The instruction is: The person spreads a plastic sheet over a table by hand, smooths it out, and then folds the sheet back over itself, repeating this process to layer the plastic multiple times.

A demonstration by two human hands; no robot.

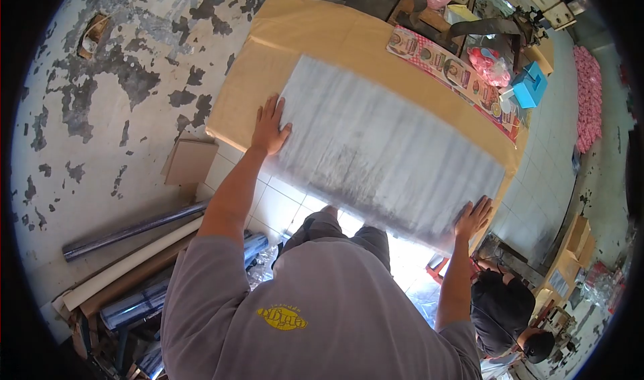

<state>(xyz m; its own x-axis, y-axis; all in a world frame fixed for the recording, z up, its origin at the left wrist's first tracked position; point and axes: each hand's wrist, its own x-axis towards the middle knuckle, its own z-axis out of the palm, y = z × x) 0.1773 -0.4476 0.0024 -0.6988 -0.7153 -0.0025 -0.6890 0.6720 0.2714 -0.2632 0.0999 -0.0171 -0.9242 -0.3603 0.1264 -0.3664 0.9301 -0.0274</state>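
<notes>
A large grey rectangular sheet [382, 145], streaked and darkly smudged near its front edge, lies over the brown-paper-covered table [322, 28]. At its left edge rests my left hand [270, 126], open, with fingers stretched out and the thumb over the sheet. My right hand [473, 217] is at the sheet's right end near the front corner, also open, with its fingers spread. The sheet's front part reaches out toward my body. The streaks look slightly blurred, and its underside is hidden.
A printed cardboard strip [456, 78], a pink bundle [490, 67] and a blue box [529, 85] sit along the table's far right side. Long rolls [134, 229] lean at lower left. Another person in black [502, 309] is at lower right. Peeling wall [121, 78] stands at left.
</notes>
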